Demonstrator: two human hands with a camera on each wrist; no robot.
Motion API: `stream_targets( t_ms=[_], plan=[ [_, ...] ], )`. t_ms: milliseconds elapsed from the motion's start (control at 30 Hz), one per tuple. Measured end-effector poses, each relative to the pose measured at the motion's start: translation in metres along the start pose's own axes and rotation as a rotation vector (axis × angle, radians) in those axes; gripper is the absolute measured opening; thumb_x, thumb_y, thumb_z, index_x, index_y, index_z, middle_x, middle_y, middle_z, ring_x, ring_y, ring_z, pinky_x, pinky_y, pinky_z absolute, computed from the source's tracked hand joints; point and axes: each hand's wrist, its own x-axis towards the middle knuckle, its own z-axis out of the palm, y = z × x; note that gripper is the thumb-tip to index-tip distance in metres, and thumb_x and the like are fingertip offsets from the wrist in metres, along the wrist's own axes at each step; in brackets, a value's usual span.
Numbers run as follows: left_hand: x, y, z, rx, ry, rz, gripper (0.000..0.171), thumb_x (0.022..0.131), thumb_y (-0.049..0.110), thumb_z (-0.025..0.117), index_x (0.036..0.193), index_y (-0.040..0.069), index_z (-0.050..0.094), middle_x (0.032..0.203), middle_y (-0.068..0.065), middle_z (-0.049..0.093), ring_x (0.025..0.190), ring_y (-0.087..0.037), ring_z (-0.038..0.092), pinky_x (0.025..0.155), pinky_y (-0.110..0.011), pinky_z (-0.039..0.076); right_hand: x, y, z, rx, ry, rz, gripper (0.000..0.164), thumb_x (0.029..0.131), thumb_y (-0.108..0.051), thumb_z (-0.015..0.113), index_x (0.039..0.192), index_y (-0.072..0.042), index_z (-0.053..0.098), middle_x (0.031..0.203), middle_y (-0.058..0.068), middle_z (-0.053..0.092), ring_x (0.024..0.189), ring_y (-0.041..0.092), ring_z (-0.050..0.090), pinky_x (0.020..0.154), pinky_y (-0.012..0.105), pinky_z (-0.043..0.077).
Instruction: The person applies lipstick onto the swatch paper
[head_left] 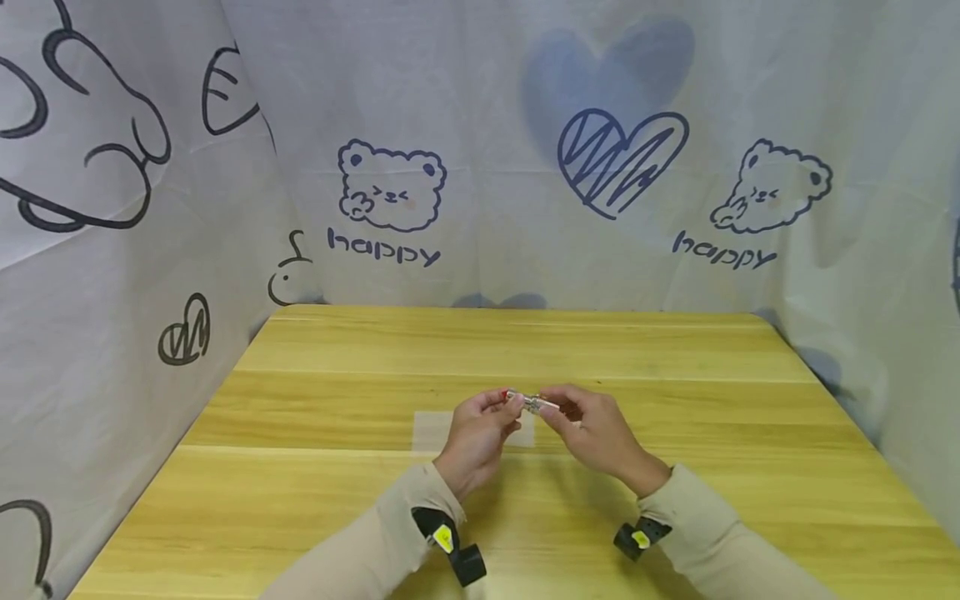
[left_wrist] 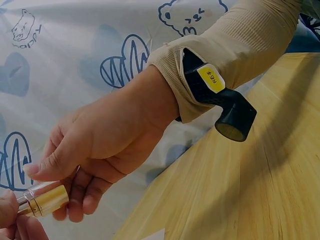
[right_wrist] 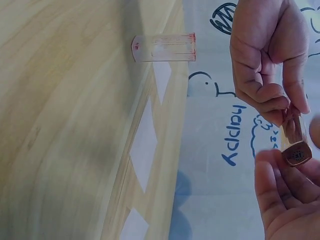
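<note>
Tube (left_wrist: 45, 201) partly hidden by left hand (head_left: 478, 439) and right hand (head_left: 597, 429)

The left hand (head_left: 477, 439) and right hand (head_left: 602, 429) are blocking the ends of the tube (head_left: 532, 403). Passage over the table (head_left: 525, 346) is extending beyond the tube to the curtain (head_left: 498, 217). A clear container (right_wrist: 172, 48) is standing as an obstacle apart from the tube.

Left hand (head_left: 478, 437) and right hand (head_left: 597, 429) pinch, close together — both forearms (head_left: 367, 533) angled inward.
</note>
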Motion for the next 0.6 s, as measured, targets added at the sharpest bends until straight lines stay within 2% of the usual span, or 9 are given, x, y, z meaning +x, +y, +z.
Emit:
stream_targets(
  t_ms=[100,200,400,600],
  plan=[
    [-0.0007,-0.0003,-0.0005,-0.006,0.008,0.011,0.012,0.093,0.003,0.064,0.1,-0.003,0.058,0.089,-0.003,0.058,0.079,-0.01,0.055,0.07,-0.02,0.05,0.0001,0.0012,0.0021,-0.013,0.031,-0.01,0.03,0.084,-0.006,0.075,0.111,0.003,0.065,0.096,0.01,0.068,0.078,0.016,0.066,0.068,0.027,0.056],
    [-0.0005,-0.0001,0.0001,-0.007,0.015,0.013,0.012,0.092,0.003,0.065,0.1,-0.003,0.058,0.088,-0.003,0.058,0.079,-0.01,0.055,0.07,-0.02,0.05,0.0,0.0011,0.0026,-0.018,0.058,-0.024,0.032,0.079,-0.003,0.08,0.107,0.0,0.065,0.094,0.007,0.065,0.076,0.015,0.064,0.068,0.027,0.056],
    [-0.0002,-0.0007,0.0002,0.0,0.015,0.001,0.011,0.093,0.003,0.064,0.1,-0.002,0.057,0.089,-0.004,0.058,0.08,-0.011,0.056,0.07,-0.02,0.05,-0.0006,0.0014,0.0031,-0.029,0.082,-0.073,0.026,0.079,-0.002,0.079,0.102,-0.001,0.066,0.09,0.004,0.066,0.07,0.011,0.062,0.063,0.025,0.056],
    [-0.0006,-0.0018,0.0007,-0.002,0.007,-0.002,0.011,0.093,0.004,0.063,0.099,-0.002,0.057,0.09,-0.004,0.056,0.081,-0.012,0.055,0.07,-0.02,0.05,-0.0005,0.0021,0.0028,-0.042,0.084,-0.082,0.023,0.081,-0.002,0.078,0.101,0.0,0.067,0.091,0.005,0.068,0.071,0.011,0.062,0.063,0.024,0.055]
  ],
)
